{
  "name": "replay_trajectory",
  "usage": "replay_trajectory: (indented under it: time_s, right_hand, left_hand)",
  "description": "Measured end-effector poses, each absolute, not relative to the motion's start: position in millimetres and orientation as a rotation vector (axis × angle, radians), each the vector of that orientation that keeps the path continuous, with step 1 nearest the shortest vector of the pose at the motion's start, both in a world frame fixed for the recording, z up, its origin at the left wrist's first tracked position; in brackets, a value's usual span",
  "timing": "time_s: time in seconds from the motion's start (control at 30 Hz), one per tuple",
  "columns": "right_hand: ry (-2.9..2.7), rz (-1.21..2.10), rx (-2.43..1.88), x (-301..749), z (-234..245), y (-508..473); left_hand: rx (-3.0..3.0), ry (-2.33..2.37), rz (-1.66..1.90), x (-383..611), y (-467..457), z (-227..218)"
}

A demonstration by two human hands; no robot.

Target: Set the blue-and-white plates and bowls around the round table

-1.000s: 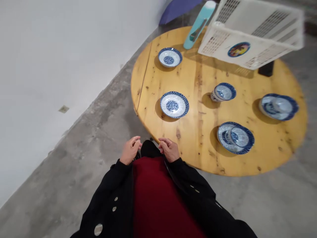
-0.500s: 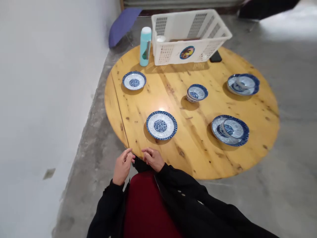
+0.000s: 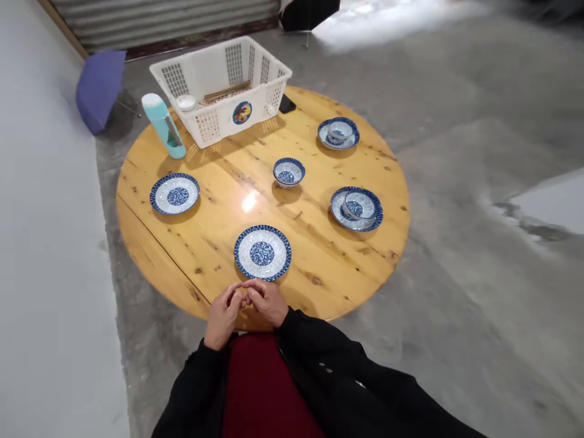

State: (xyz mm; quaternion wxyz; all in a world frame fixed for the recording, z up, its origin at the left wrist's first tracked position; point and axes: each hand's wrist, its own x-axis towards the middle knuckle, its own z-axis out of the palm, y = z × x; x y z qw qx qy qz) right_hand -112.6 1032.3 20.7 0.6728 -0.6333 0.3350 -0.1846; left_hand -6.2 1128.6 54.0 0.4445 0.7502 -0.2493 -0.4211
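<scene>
My left hand and my right hand meet over the near edge of the round wooden table, fingers curled and fingertips touching each other, with nothing visible in them. Just beyond them lies a blue-and-white plate. A second plate sits at the left. A small bowl stands in the middle. To the right, a plate with a bowl on it rests, and another such pair lies farther back.
A white plastic basket holding chopsticks and a small white dish stands at the table's far side, a teal bottle beside it and a dark phone behind. A purple umbrella lies on the concrete floor. A wall runs along the left.
The view has swung right and back, so the table now sits centred. My hands have come together, from apart at my coat to fingertips touching above the table's edge.
</scene>
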Motion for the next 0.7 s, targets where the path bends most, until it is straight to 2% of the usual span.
replay_trajectory:
  time_s: [0.27,0.7]
  right_hand:
    - [0.985,-0.662,-1.219,-114.3,30.9,1013.8]
    - [1.308,-0.884,-1.125,-61.4,25.1,1008.5]
  left_hand:
    - [1.852,-0.849,-1.13,30.0,1082.9,60.9]
    - [1.695,-0.975,-1.342,142.3,1087.5,41.6]
